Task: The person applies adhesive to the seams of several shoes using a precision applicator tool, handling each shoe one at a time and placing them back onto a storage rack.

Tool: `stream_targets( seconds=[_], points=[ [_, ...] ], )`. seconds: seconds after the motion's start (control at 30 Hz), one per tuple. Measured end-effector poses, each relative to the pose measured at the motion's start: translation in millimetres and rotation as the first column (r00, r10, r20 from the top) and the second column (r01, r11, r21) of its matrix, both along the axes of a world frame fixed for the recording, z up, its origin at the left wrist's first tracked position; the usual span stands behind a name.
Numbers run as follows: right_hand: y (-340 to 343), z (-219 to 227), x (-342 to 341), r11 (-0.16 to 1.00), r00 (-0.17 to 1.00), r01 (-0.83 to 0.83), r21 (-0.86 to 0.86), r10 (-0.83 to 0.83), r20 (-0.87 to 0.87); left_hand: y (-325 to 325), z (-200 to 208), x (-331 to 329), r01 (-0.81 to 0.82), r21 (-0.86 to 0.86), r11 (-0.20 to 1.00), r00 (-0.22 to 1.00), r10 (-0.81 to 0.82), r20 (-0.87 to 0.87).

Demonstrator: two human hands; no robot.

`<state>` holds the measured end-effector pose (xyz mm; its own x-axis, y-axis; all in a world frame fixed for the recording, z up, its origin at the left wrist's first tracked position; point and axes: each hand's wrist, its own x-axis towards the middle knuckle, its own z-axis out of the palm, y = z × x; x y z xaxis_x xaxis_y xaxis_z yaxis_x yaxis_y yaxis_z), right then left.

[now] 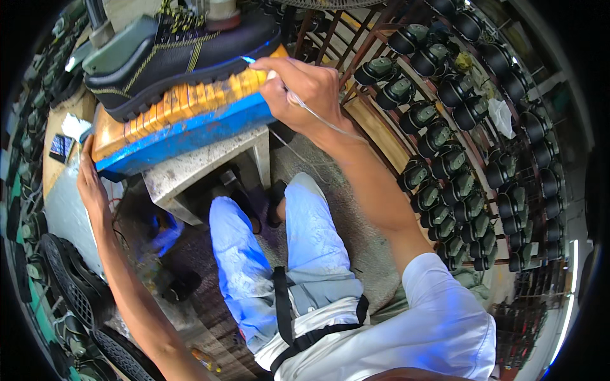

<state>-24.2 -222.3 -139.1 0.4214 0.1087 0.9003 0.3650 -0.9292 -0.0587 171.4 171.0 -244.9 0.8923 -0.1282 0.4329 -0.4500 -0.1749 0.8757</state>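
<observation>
Head view: at left, the person's left hand rests against the near end of a long blue block with a ribbed orange top, its fingers lying along the edge; whether they also grip the small white tuft just beside them cannot be told. If that tuft is held only loosely, it could drop onto the bench by the dark phone.

In the upper left of the frame, a black leather shoe with yellow stitching and a chunky sole sits tilted on the orange top. A grey metal post stands over its heel end; should that bear unevenly, the shoe could rock or slide on the ribs.

At top centre, the person's right hand is drawn in at the toe, thumb and forefinger close together; what they pinch is too small to make out. A slip there could mark the leather near the blue glint. The thin pale cord running past the wrist might snag and jerk the hand.
</observation>
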Motion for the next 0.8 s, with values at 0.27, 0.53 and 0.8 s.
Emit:
stream_targets(
  seconds=[0.27, 0.53, 0.8],
  points=[
    [-26, 47, -34, 0.994, 0.996, -0.048, 0.102, 0.039, 0.080, 9, -4, 45, -0.048, -0.082, 0.995, 0.998, 0.044, -0.049],
    [6, 30, -56, 0.604, 0.766, -0.148, 0.783, 0.571, -0.295, -38, -10, -85, -0.349, -0.284, 0.893, 0.929, 0.369, 0.018],
    [61, -14, -12, 0.905, 0.886, -0.094, 0.415, 0.266, -0.380, -121, 27, -230, -0.171, 0.060, 0.983, 0.895, 0.129, 0.427]
  ],
)
